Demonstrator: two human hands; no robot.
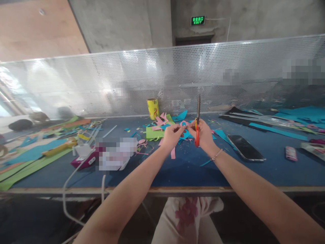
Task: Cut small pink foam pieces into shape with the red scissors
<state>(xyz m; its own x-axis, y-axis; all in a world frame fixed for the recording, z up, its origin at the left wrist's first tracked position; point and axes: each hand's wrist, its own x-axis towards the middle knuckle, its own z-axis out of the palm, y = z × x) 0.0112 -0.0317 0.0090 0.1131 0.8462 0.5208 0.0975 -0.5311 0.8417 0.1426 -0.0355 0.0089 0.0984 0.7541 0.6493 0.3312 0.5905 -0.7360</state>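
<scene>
My left hand [172,136] is closed, its thumb and fingers pinching a small pink ring-shaped piece [184,123], which looks like paper or felt. Scissors [198,113] with orange-red handles are held in my right hand [206,137], their blades pointing up and away from me. The right fingertips also reach the pink piece's right edge. Under and around both hands lie pink strips [173,153], a green sheet [153,133] and blue scraps [180,116]. The exact grip on the pink piece is partly hidden by the fingers.
A yellow cardboard tube [153,109] stands behind the scraps. To the right lie a dark phone [245,148] and a small pink item [290,153]. At left are a purple-and-white power strip [85,159], a yellow glue gun [61,147] and coloured sheets. A perforated metal screen [106,81] runs along the back.
</scene>
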